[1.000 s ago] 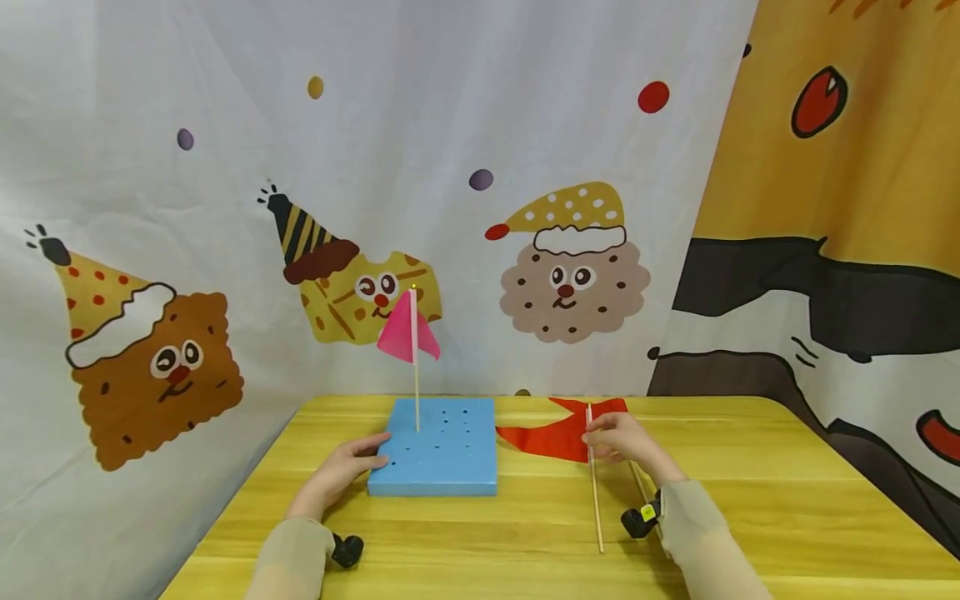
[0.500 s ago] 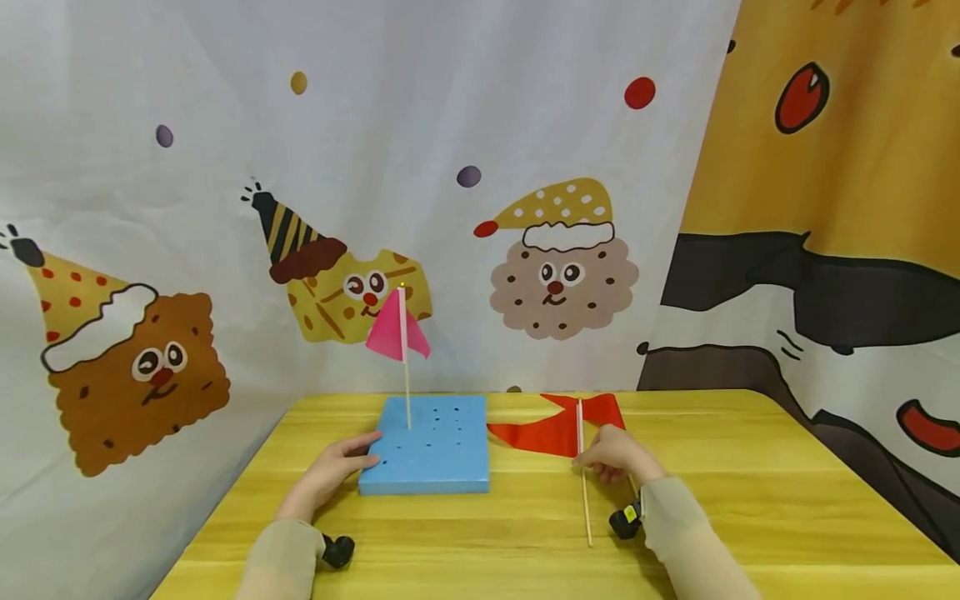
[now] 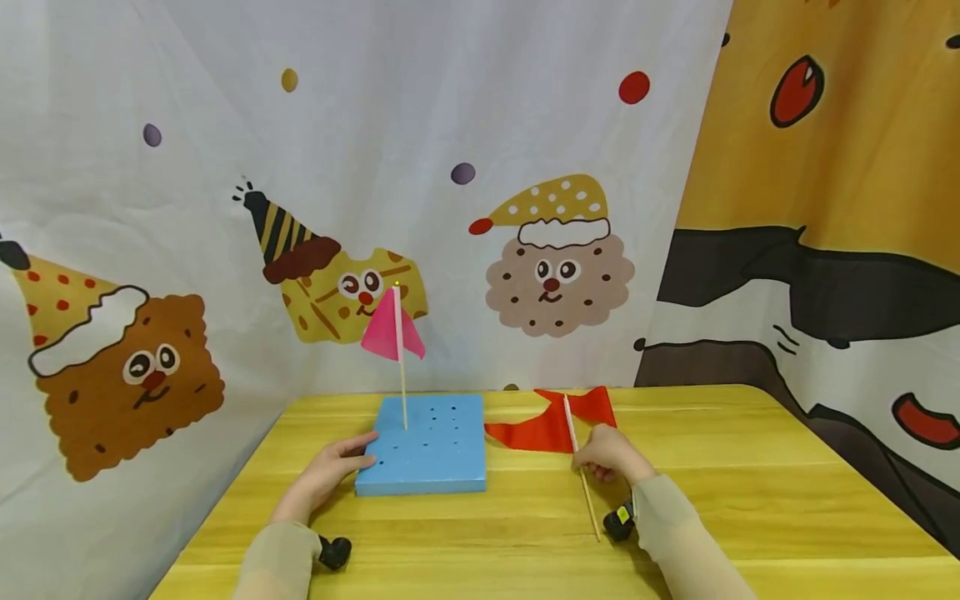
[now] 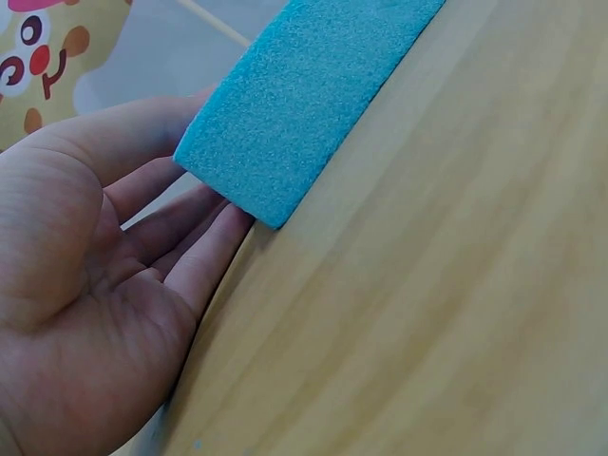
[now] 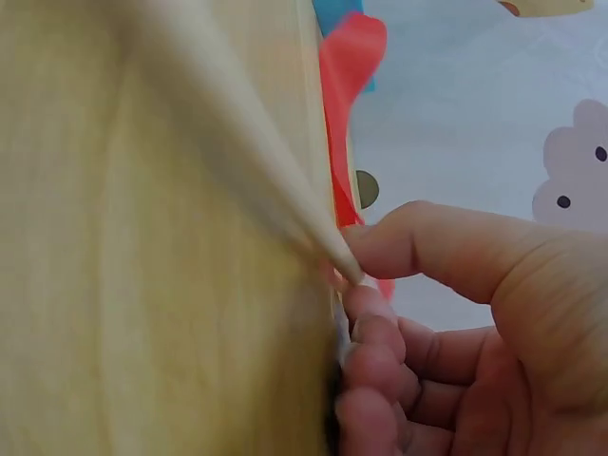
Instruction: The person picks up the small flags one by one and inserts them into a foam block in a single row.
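A blue foam block (image 3: 435,467) with small holes lies on the wooden table. My left hand (image 3: 333,471) rests at its left edge, thumb on top and the other fingers against the side. A pink flag (image 3: 386,329) stands upright in the block on a thin stick. My right hand (image 3: 611,454) pinches the wooden stick of a red flag (image 3: 536,433) between thumb and fingers, as the right wrist view shows up close. The stick (image 3: 588,500) slants, its lower end towards me. More red cloth (image 3: 592,408) shows right of the stick, behind my hand.
The yellow wooden table (image 3: 450,550) reaches back to a hanging white cloth (image 3: 420,83) printed with cartoon biscuits. The pink flag's stick rises above the block between my hands.
My right hand has moved down along the red flag's stick and now pinches it. The stick has tilted, its top leaning left. My left hand stays at the block.
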`<move>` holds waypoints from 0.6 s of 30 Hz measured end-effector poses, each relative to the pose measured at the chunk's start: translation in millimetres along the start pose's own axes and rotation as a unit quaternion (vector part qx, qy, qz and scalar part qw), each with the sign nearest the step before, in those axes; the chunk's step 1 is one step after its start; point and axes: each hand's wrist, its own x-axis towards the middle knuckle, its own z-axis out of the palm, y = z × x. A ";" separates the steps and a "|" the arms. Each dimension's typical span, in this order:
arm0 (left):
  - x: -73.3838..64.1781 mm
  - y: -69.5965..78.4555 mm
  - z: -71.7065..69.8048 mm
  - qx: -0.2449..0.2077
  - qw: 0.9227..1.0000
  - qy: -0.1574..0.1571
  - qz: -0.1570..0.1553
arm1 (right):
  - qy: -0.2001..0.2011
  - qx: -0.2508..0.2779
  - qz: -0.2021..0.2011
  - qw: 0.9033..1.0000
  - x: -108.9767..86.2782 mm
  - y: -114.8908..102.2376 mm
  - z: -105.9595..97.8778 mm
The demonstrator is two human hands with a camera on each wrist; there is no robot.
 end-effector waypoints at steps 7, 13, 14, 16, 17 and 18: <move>0.7 -0.8 1.1 -0.002 1.000 0.001 -0.006 | 0.004 0.084 0.025 0.996 -2.1 0.8 -5.9; 2.0 -2.5 0.4 -0.008 1.000 0.004 -0.004 | -0.020 0.132 0.028 0.991 3.5 4.8 -9.4; 2.4 -2.7 0.2 -0.008 1.000 0.004 -0.003 | -0.024 0.136 0.028 0.990 4.6 5.6 -9.7; 2.9 -2.5 -0.1 -0.006 1.000 0.004 -0.002 | -0.032 0.145 0.029 0.989 6.2 6.8 -10.4; 2.8 -2.0 -0.1 -0.006 1.000 0.005 -0.002 | -0.034 0.151 0.030 0.988 6.9 7.5 -10.6; 3.1 -1.7 -0.1 -0.006 1.000 0.004 -0.003 | -0.036 0.157 0.031 0.986 7.5 8.3 -10.9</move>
